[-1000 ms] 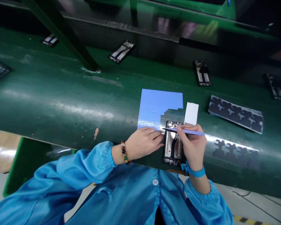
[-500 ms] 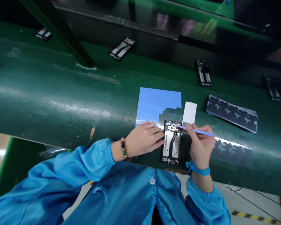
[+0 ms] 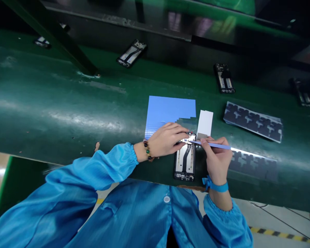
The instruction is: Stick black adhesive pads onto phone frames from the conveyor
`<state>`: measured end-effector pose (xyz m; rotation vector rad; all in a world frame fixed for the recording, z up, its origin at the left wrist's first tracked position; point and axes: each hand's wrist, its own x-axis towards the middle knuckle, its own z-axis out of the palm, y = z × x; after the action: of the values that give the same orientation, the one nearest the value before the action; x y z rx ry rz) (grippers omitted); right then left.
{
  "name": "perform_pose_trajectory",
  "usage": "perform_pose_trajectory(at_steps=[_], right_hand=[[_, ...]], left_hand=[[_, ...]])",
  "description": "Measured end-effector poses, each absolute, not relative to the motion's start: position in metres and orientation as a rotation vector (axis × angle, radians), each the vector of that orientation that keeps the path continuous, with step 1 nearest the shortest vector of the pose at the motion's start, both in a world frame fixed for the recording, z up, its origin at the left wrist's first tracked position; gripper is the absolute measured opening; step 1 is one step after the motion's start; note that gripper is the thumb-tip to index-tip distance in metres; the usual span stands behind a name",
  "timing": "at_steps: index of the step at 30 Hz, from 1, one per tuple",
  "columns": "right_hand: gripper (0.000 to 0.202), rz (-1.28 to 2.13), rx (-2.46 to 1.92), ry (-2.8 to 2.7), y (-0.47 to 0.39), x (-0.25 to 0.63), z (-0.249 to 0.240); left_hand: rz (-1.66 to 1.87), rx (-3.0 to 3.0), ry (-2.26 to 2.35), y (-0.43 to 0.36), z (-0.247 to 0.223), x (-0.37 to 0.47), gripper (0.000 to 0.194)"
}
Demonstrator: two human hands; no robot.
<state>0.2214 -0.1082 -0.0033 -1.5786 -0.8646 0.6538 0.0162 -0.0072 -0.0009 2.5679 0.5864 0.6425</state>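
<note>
Your right hand [image 3: 218, 156] pinches the purple tool [image 3: 217, 145] over the near phone [image 3: 182, 160]; whether your left hand [image 3: 166, 139] grips anything, I can't tell. A slipping tip [image 3: 192, 141] could scratch far-end parts [image 3: 193, 137].

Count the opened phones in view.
5: one phone at the left hand, one upper centre-left, one upper right, one far right, one far left, partly behind the post. More may be hidden.
</note>
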Motion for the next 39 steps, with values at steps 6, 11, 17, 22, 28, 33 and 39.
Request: perform_pose_trajectory(at_steps=[6,11,17,22,28,33,39], right_hand=[[0.035,0.645,-1.550,-0.827,-0.110,0.224,-0.002],[0.039,0.432,-1.554,-0.626,-0.115,0.257,0.005],[0.044,0.397,-1.724,-0.679,-0.119,0.299,-0.006],[0.045,0.410,-1.708,-0.710,-0.116,0.300,-0.012],[0.043,0.486,-1.707,-0.741,-0.113,0.294,-0.013],[0.044,0.542,-1.663,-0.700,-0.110,0.295,-0.010],[0.040,0.593,-1.546,-0.616,-0.148,0.266,0.014]], left_hand=[[0.623,2.746,0.542,-0.012,0.001,0.016,0.020],[0.603,2.985,0.515,-0.026,0.000,0.012,0.021],[0.844,2.913,0.381,-0.024,-0.003,0.036,0.014],[0.565,2.959,0.373,-0.017,0.003,0.077,0.042],[0.508,2.989,0.391,-0.017,-0.001,0.082,0.048],[0.504,2.973,0.384,-0.017,-0.003,0.083,0.047],[0.591,2.829,0.325,-0.025,0.010,0.050,0.027]])
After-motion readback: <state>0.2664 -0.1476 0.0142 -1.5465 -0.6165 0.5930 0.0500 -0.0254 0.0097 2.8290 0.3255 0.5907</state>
